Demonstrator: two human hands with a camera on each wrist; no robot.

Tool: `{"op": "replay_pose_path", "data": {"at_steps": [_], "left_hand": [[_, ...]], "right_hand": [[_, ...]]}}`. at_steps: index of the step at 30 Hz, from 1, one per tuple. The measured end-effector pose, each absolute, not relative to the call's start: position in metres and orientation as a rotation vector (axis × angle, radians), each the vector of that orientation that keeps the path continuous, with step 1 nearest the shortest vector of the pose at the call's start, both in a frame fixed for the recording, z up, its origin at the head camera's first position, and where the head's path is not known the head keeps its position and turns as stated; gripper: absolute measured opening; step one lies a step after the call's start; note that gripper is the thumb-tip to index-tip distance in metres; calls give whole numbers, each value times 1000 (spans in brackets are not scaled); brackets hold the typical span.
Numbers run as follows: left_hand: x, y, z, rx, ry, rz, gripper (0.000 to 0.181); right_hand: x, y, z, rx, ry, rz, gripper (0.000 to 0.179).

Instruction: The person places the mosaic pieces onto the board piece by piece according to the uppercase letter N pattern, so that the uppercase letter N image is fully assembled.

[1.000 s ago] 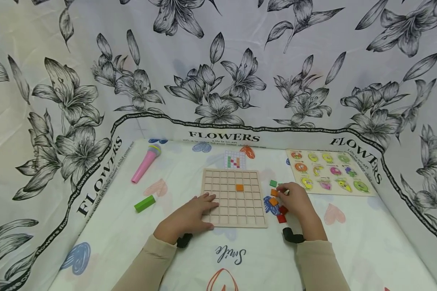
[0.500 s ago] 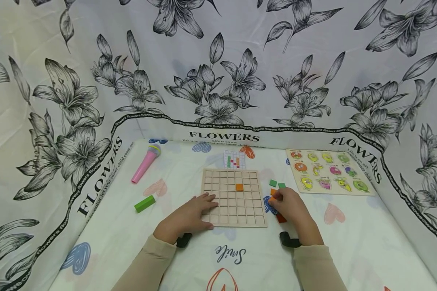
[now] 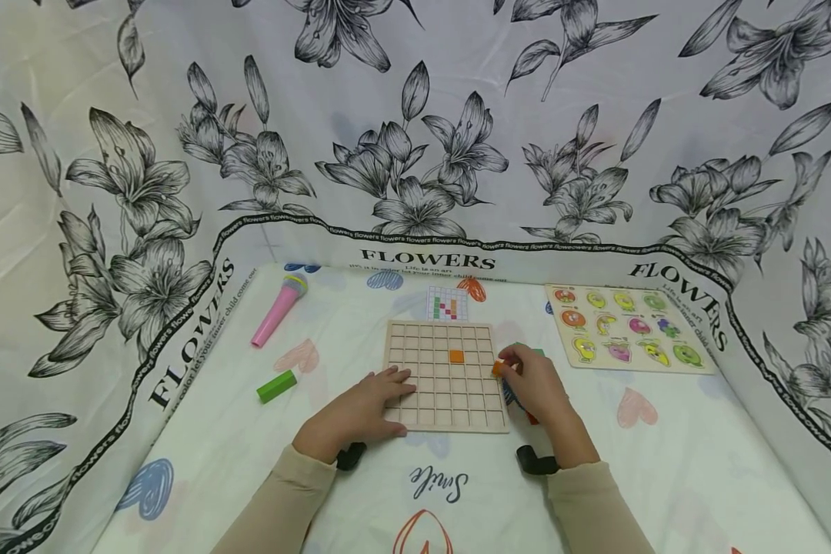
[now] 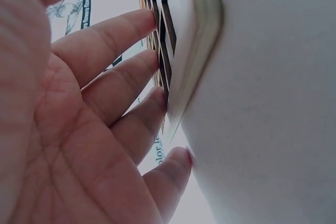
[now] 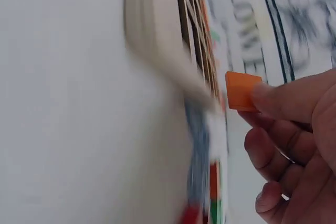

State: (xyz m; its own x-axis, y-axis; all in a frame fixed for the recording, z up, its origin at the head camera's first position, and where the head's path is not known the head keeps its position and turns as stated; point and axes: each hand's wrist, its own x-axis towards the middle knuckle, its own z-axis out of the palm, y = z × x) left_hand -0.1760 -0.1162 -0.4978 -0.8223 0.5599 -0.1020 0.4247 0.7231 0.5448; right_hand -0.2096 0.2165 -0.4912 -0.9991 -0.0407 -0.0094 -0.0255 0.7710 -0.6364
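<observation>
A wooden grid board (image 3: pixel 450 392) lies in the middle of the table, with one orange tile (image 3: pixel 457 356) set in a square of its upper right part. My left hand (image 3: pixel 360 412) rests on the board's left edge, fingers spread; in the left wrist view several fingertips touch the grid. Between thumb and fingers my right hand (image 3: pixel 536 385) pinches another orange tile (image 5: pixel 241 91), at the board's right edge. Partly hidden under that hand are a red tile (image 3: pixel 532 419) and a green tile (image 3: pixel 538 352) on the cloth.
A small pattern card (image 3: pixel 447 304) lies behind the board. At the right back is a fruit puzzle board (image 3: pixel 630 327). On the left are a pink toy microphone (image 3: pixel 277 312) and a green block (image 3: pixel 276 386). A flowered curtain (image 3: pixel 415 154) encloses the table.
My right hand picked up an orange tile from the loose tiles and moved left with it to the board's right edge. The left hand has stayed where it was.
</observation>
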Motion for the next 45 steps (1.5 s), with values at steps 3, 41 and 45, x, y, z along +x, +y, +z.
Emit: {"op": "replay_pose_path", "data": {"at_steps": [3, 41, 45], "left_hand": [[-176, -116, -497, 779, 2672, 747, 72], [-175, -115, -495, 785, 2655, 753, 69], [-175, -115, -496, 773, 2663, 745, 69]], "right_hand": [[-215, 198, -489, -120, 2901, -1074, 18], [-229, 156, -498, -281, 2848, -1041, 11], [-230, 157, -501, -275, 2854, -1023, 12]]}}
